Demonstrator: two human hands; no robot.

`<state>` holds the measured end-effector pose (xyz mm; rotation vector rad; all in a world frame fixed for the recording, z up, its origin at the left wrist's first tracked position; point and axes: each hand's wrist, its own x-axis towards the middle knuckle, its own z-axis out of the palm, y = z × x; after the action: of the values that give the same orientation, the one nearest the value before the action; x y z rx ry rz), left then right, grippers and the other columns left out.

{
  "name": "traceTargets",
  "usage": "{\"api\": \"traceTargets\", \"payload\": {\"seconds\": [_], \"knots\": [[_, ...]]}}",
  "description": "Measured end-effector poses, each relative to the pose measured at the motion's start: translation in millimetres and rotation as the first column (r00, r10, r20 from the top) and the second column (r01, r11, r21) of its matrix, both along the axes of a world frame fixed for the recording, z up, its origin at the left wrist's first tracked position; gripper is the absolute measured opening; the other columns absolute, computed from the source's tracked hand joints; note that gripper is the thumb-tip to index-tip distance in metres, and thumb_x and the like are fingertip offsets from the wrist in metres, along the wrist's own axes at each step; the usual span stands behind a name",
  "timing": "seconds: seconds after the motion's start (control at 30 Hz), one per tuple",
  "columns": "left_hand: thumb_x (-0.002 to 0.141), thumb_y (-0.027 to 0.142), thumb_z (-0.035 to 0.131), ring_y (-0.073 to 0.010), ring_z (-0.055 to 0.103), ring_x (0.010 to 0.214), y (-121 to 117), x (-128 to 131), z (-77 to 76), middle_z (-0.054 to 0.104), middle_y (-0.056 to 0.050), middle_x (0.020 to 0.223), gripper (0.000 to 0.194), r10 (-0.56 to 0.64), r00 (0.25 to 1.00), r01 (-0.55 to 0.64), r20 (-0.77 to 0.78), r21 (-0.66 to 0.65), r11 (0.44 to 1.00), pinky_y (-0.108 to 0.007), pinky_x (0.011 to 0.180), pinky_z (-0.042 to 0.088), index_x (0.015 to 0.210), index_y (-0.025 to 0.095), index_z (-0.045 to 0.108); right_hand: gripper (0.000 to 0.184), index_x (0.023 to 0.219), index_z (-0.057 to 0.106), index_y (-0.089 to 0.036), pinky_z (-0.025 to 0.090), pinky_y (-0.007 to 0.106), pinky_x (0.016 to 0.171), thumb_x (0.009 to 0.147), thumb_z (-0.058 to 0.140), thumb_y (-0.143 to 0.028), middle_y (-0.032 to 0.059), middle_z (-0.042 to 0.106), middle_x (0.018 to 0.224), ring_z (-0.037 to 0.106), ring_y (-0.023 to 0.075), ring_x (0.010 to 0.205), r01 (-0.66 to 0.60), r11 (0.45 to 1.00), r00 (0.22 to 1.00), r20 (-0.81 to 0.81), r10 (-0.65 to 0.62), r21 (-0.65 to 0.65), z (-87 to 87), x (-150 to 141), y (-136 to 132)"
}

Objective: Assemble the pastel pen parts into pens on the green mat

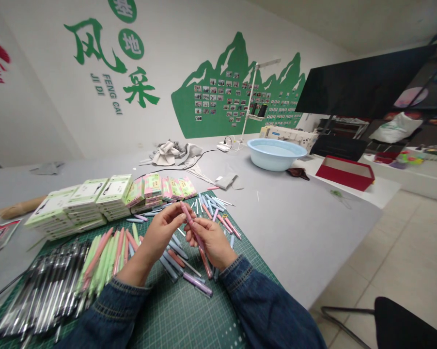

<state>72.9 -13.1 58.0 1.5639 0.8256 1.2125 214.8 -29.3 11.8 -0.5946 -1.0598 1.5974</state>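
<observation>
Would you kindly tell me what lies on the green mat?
On the mat lie black pens, green pens, pink pens and scattered blue pens, among others. The left hand, right hand and sleeves cover parts of it; whatever lies there cannot be seen.

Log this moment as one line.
left hand: holding slim pink plastic pen | right hand: holding same pen | below: green gridded cutting mat, scattered pastel pens

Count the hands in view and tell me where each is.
2. The left hand is above the green mat, holding the far part of a pink pen; the right hand is beside it, holding the nearer part. No others show.
</observation>
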Motion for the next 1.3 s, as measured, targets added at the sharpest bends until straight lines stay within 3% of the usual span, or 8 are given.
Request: {"api": "traceTargets", "payload": {"seconds": [0.13,0.27,0.47,0.63,0.83,1.0,1.17,1.3], "knots": [[0.074,0.026,0.067,-0.0173,0.056,0.089,1,3,-1.0,0.063,-0.003,0.095,0.021,0.070,0.997,-0.070,0.039,-0.015,0.997,-0.025,0.077,0.043,0.094,0.019,0.064,0.024,0.084,0.065,-0.013,0.036,0.018,0.052,0.080,0.064,-0.037,-0.0008,0.060,0.063,0.049,0.0058,0.052,0.051,0.998,0.998,0.032,-0.052,0.038,0.8,-1,-1],[0.068,0.025,0.073,-0.0131,0.056,0.075,5,7,-5.8,0.062,-0.001,0.082,0.020,0.175,0.978,-0.167,0.115,-0.073,0.983,-0.022,0.068,0.043,0.084,0.018,0.065,0.024,0.082,0.064,-0.013,0.035,0.018,0.051,0.079,0.066,-0.037,-0.0008,0.060,0.062,0.049,0.0061,0.051,0.061,0.998,0.998,0.026,-0.061,0.021,-1.0,-2,-2],[0.076,0.031,0.067,-0.0198,0.059,0.089,2,5,-3.0,0.066,-0.011,0.100,0.040,-0.006,0.970,0.071,0.243,-0.259,0.963,-0.029,0.076,0.046,0.114,0.018,0.061,0.029,0.083,0.065,-0.012,0.031,0.018,0.047,0.083,0.060,-0.040,-0.0008,0.057,0.060,0.044,0.0048,0.047,-0.010,1.000,1.000,-0.019,0.010,-0.013,-1.7,-5,-2],[0.065,0.024,0.076,-0.0152,0.060,0.083,5,6,-7.4,0.067,-0.004,0.088,0.025,0.156,0.968,-0.118,0.199,-0.191,0.974,-0.023,0.074,0.044,0.088,0.017,0.069,0.028,0.082,0.065,-0.012,0.031,0.017,0.047,0.083,0.060,-0.040,-0.0012,0.056,0.060,0.044,0.0047,0.047,0.008,1.000,1.000,-0.028,-0.009,-0.012,-1.4,-5,-2],[0.074,0.030,0.069,-0.0182,0.061,0.087,2,5,-7.9,0.068,-0.008,0.099,0.034,0.007,0.951,0.098,0.310,-0.321,0.942,-0.029,0.077,0.046,0.106,0.020,0.066,0.032,0.082,0.063,-0.012,0.021,0.019,0.041,0.085,0.057,-0.042,-0.0007,0.055,0.058,0.040,0.0048,0.043,-0.064,0.997,0.993,-0.106,0.060,-0.039,-2.9,-6,-2],[0.067,0.025,0.075,-0.0108,0.057,0.070,6,5,-12.1,0.066,-0.002,0.079,0.017,0.139,0.950,-0.061,0.280,-0.272,0.960,-0.022,0.068,0.045,0.081,0.016,0.069,0.030,0.082,0.063,-0.011,0.018,0.020,0.042,0.085,0.057,-0.041,-0.0015,0.053,0.057,0.036,0.0041,0.042,-0.046,0.999,0.995,-0.092,0.044,-0.027,-1.7,-5,-4],[0.074,0.032,0.069,-0.0185,0.061,0.087,-1,4,-6.8,0.068,-0.009,0.097,0.029,-0.002,0.952,0.107,0.307,-0.327,0.939,-0.029,0.077,0.046,0.099,0.018,0.070,0.031,0.081,0.061,-0.013,0.017,0.021,0.041,0.085,0.054,-0.044,-0.0040,0.049,0.053,0.027,0.0040,0.039,-0.147,0.988,0.978,-0.155,0.137,-0.052,1.8,-5,-6],[0.069,0.030,0.073,-0.0148,0.060,0.077,-1,9,-8.3,0.067,-0.004,0.089,0.026,0.102,0.957,-0.024,0.272,-0.276,0.961,-0.024,0.068,0.046,0.093,0.019,0.070,0.032,0.077,0.059,-0.013,0.016,0.020,0.042,0.082,0.059,-0.045,-0.0023,0.052,0.056,0.032,0.0042,0.042,-0.023,0.999,0.996,-0.089,0.021,-0.028,0.5,-6,-5]]}}
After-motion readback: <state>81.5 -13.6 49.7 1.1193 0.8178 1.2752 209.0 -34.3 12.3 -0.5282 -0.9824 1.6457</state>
